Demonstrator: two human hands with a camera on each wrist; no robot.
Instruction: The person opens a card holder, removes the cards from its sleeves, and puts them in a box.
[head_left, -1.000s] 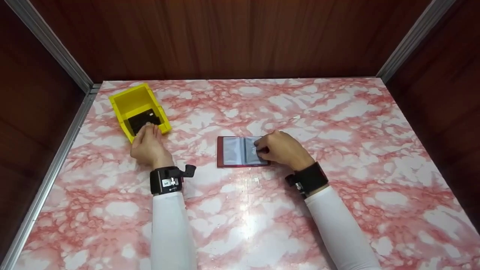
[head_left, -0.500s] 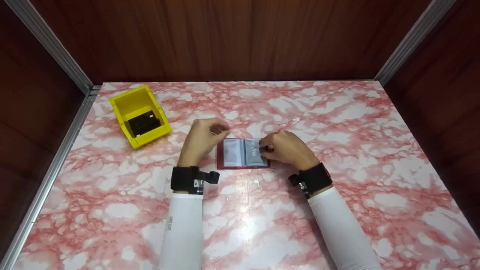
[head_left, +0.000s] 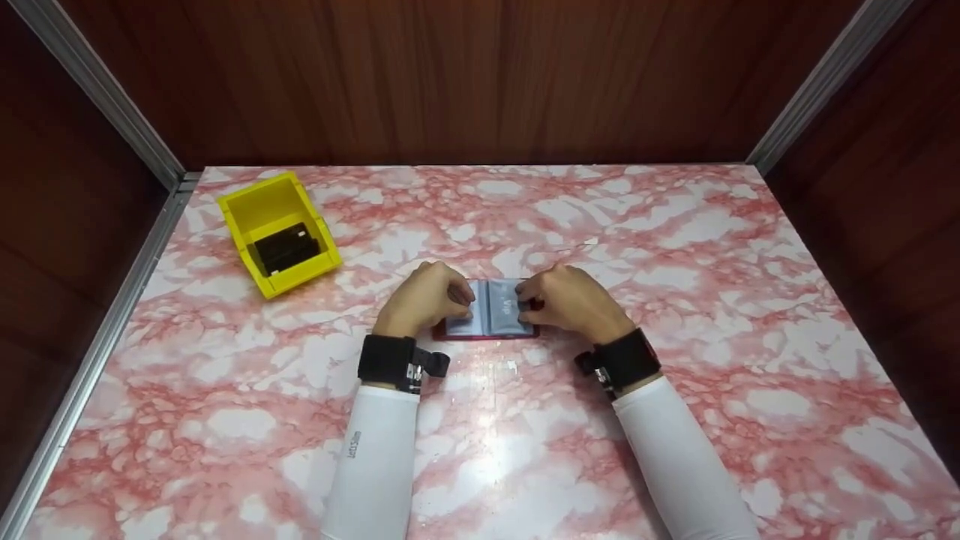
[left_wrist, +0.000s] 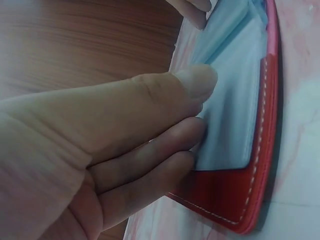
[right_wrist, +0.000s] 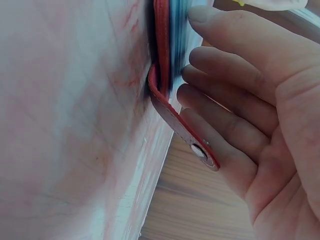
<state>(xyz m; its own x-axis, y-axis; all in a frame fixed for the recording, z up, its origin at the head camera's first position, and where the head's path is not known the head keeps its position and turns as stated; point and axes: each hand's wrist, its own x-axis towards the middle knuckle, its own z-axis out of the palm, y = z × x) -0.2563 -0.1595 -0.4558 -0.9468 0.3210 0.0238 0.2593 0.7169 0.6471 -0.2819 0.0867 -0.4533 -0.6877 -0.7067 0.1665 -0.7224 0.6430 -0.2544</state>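
An open red card holder (head_left: 486, 311) with clear plastic sleeves lies on the table between both hands. Pale "Vip" lettering shows on its right-hand sleeve (head_left: 506, 306). My left hand (head_left: 422, 301) is at the left page; in the left wrist view its thumb and bent fingers are close over the clear sleeve (left_wrist: 230, 120), with no card visible between them. On the other side, my right hand (head_left: 576, 301) rests its relaxed fingers at the right page's outer edge. A red strap with a metal snap (right_wrist: 197, 150) sticks out beneath those fingers in the right wrist view.
A yellow bin (head_left: 304, 281) stands at the table's back left, with black flat card-like pieces (head_left: 287, 249) inside. The table has a red and white marbled top (head_left: 660, 225). Dark wood panels (head_left: 480, 82) enclose its back and sides.
From the yellow bin, my left hand has moved right to the card holder's left page. My right hand has stayed at the right page with little movement.
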